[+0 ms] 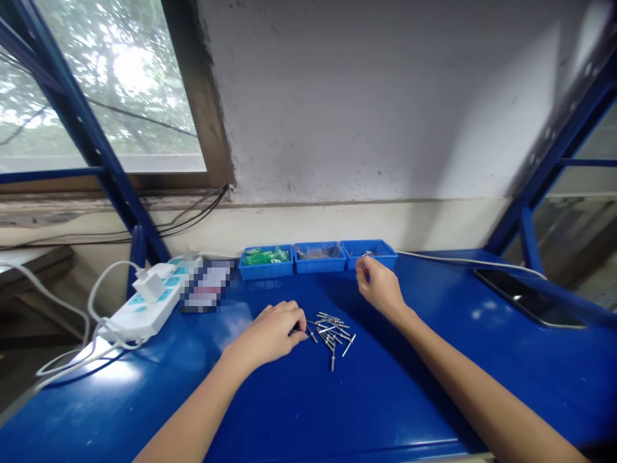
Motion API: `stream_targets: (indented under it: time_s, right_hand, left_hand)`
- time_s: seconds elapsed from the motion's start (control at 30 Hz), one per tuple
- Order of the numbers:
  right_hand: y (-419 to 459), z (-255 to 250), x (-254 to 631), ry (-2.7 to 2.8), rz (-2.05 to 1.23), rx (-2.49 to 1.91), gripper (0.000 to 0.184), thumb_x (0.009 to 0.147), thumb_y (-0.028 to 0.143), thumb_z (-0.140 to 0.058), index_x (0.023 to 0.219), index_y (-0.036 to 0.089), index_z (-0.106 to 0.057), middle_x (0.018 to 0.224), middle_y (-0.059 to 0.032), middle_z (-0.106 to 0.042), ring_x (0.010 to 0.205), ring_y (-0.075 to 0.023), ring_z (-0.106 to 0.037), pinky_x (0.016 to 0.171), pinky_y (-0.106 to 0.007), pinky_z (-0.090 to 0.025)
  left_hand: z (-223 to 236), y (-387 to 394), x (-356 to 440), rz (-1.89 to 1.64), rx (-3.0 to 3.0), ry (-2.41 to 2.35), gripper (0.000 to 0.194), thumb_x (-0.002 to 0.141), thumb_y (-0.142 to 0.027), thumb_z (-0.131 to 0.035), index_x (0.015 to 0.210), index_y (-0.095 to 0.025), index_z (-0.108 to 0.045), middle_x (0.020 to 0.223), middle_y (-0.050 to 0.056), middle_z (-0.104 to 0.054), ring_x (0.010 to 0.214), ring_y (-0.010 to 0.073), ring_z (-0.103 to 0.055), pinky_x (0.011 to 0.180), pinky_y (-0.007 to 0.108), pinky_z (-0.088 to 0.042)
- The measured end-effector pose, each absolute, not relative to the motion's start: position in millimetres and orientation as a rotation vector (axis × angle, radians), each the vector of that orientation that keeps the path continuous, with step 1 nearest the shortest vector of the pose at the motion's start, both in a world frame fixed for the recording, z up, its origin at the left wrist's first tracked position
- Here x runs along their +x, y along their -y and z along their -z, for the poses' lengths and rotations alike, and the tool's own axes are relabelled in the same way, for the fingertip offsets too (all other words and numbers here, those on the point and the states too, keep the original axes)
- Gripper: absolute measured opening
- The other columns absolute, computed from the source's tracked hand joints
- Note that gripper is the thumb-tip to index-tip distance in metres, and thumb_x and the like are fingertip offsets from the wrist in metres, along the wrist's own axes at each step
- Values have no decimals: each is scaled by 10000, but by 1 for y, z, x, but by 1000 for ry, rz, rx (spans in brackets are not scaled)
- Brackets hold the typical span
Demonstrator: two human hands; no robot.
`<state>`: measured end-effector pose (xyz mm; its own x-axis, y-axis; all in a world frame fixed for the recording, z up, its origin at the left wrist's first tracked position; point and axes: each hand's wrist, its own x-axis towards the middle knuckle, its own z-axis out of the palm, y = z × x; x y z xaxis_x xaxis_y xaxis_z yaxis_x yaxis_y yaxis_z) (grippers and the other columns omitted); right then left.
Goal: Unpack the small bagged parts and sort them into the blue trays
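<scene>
A loose pile of silver blind rivets (332, 328) lies on the blue tabletop (299, 411). My left hand (272, 331) rests at the left edge of the pile with its fingers curled down; a single rivet (312, 334) lies close to its fingertips. What those fingers hold, if anything, is hidden beneath them. My right hand (378, 283) is raised in front of the right blue bin (380, 246), fingers curled together in a pinch. Anything inside that pinch is too small to make out. Some small metal pieces (369, 253) show inside this bin.
Beside it stand a middle blue bin (321, 263) with clear plastic bags and a left one (267, 270) with green pieces. A power strip (149, 302) with looped white cables and a blurred-out flat object (207, 286) are at left. A black phone (527, 298) lies right.
</scene>
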<state>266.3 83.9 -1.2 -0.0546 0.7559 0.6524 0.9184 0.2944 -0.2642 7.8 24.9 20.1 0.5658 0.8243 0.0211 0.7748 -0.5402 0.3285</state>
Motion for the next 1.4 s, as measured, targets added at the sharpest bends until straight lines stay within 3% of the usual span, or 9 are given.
stream_targets:
  time_s: [0.17,0.27,0.4,0.6,0.7,0.93,1.17,1.4]
  right_hand:
    - [-77,5,247,1920,366,-1389,178,788,104,-401,748,211,-538,739,-21,-548,610,-142,-513,548,-235,-336]
    - [-72,5,242,1853,359,-1340,223,787,74,-365,808,214,-538,793,-27,-520,563,-132,-474,549,-241,-357]
    - [-57,-1,226,2000,215,-1116,167,842,179,-428,992,202,-497,860,-50,-541,670,-157,-528,601,-257,-407]
    - [-38,-2,206,2362,98,-824,116,889,246,-449,962,203,-529,865,-53,-565,748,-160,-541,644,-264,-415]
    - [-40,-1,208,2360,81,-814,119,894,226,-445,965,195,-535,886,-60,-572,774,-162,-543,666,-266,-418]
    - [-41,-3,211,2336,153,-816,136,904,258,-446,923,188,-562,854,-60,-577,752,-161,-538,653,-268,-403]
    - [-42,-2,210,2309,156,-851,172,922,219,-402,866,176,-559,798,-55,-572,714,-148,-529,641,-257,-395]
    - [-47,-4,215,2233,54,-869,120,914,219,-419,881,174,-525,785,-47,-561,709,-149,-529,631,-252,-412]
  left_hand:
    - [-18,-28,3,-259,2480,-1364,51,828,-261,-534,848,-237,-574,945,18,-572,898,214,-540,741,320,-401]
    - [-15,-30,4,-340,2473,-1371,108,856,-240,-472,797,-214,-559,878,25,-584,846,202,-538,740,319,-407]
    - [-12,-32,10,-577,2403,-1371,142,888,-255,-416,839,-203,-538,833,31,-599,857,203,-532,738,315,-420]
    - [-8,-34,21,-819,2203,-1247,68,830,-158,-461,868,-197,-501,791,-3,-592,772,152,-565,711,271,-430]
    - [-6,-36,22,-933,2032,-1191,81,838,-193,-464,919,-202,-466,680,-39,-567,666,128,-571,655,246,-430]
    - [-5,-38,22,-1080,1870,-1162,88,840,-275,-504,884,-202,-483,664,-31,-610,688,144,-614,694,260,-433]
    - [-10,-31,27,-987,2025,-1262,134,894,-301,-427,876,-197,-510,617,-42,-598,566,113,-539,570,218,-383]
    - [-13,-30,26,-1063,2182,-1344,89,844,-229,-492,801,-191,-560,688,-29,-570,612,113,-520,598,219,-388]
